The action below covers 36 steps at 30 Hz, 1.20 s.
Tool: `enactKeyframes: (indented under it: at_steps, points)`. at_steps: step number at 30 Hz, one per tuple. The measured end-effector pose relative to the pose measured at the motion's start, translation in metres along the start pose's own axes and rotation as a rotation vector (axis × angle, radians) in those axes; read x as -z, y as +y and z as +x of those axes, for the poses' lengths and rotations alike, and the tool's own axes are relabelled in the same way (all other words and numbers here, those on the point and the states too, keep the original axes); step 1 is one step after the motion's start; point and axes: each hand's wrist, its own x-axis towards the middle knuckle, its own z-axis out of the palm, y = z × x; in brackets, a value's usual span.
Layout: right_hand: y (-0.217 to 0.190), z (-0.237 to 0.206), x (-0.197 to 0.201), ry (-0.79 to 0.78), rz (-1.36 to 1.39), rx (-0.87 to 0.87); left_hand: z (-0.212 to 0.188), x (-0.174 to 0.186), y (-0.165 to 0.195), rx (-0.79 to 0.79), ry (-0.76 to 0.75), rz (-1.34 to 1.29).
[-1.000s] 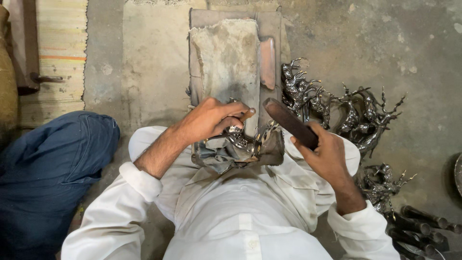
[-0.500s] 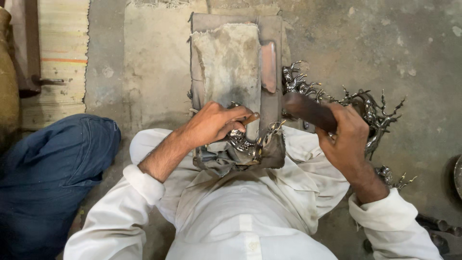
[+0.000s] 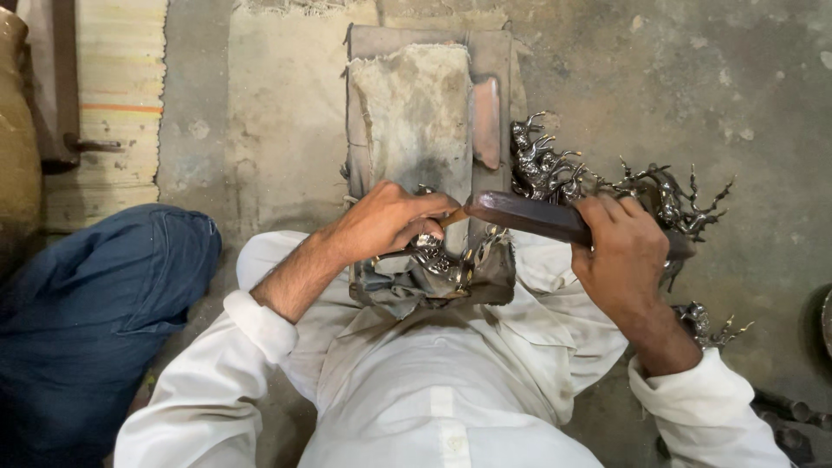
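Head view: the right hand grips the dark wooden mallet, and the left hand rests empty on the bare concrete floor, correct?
Not quite. In the head view the left hand presses the silvery metal figurine and a small chisel-like tool against the padded work block. The right hand does grip the dark wooden mallet.

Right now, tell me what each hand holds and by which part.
The right hand grips a dark wooden mallet by its rear end. The left hand pins a small metal figure from above; its exact hold is hidden.

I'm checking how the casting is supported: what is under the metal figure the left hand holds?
Under the metal figure lies crumpled grey cloth on the near end of a worn block. The left hand covers the figure's upper part, so the contact there is hidden.
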Motion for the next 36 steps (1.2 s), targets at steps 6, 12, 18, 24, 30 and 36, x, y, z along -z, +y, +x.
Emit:
enactKeyframes:
  at_steps: [6, 12, 18, 24, 30, 36]
  points:
    - [-0.001, -0.004, -0.006, 0.192, 0.605, -0.318, 0.000, 0.002, 0.004, -0.019, 0.047, -0.046]
    - [0.002, -0.002, -0.013, 0.147, 0.220, -0.098, 0.004, 0.004, 0.002, 0.014, 0.018, -0.010]
    - [0.004, 0.005, -0.021, 0.172, 0.305, -0.076, 0.005, 0.004, -0.001, 0.045, -0.012, 0.051]
    - [0.007, 0.003, -0.021, 0.107, 0.340, -0.131, 0.005, 0.002, -0.003, -0.036, 0.023, 0.023]
    - [0.004, -0.001, -0.021, 0.090, 0.301, -0.075, 0.007, 0.004, -0.004, -0.011, -0.010, 0.052]
    - [-0.001, -0.002, -0.012, 0.079, 0.176, -0.038, 0.010, 0.007, -0.003, 0.021, -0.051, 0.016]
